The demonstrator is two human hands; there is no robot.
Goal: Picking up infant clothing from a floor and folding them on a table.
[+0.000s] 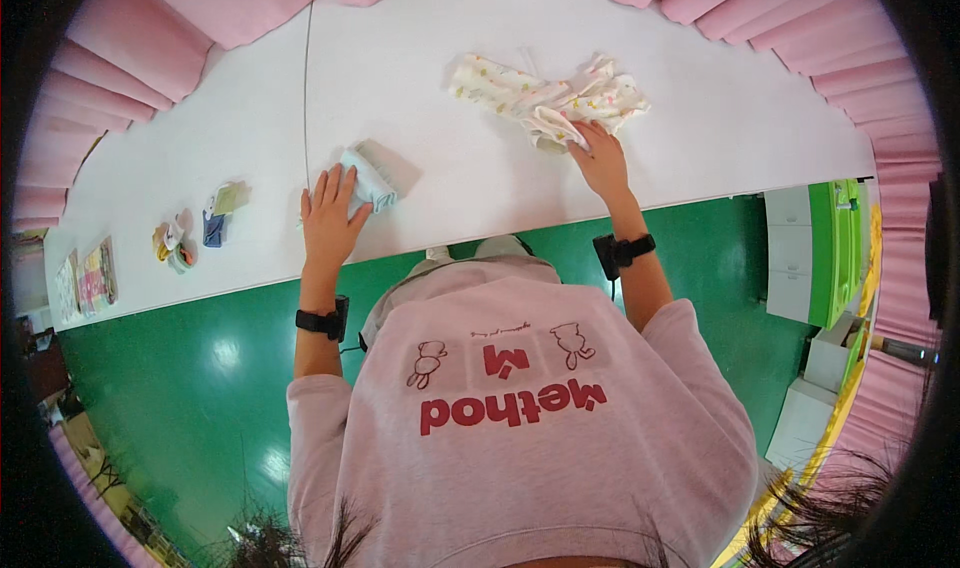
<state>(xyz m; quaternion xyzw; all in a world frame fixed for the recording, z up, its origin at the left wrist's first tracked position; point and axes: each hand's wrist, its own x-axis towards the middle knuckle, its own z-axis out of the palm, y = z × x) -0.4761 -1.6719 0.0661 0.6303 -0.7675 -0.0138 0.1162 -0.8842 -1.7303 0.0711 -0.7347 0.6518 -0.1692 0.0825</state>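
Note:
On the white table, a light blue folded cloth (374, 181) lies just left of the middle. My left hand (333, 216) rests on its left side, fingers spread and stretched out, the thumb at its near edge. To the right lies a crumpled white cloth (520, 93) with small yellow and pink prints, perhaps a small garment. My right hand (602, 165) is at its near edge, fingers curled round a fold of it. The thumb and the underside of that grip are partly hidden.
Farther left on the white table (420, 58) are a small blue and green bundle (215, 218), small rolled coloured items (175, 243) and folded patterned fabrics (97, 278). Pink curtains (790, 18) hang round the far edge. White drawers (789, 243) stand at the right on the green floor.

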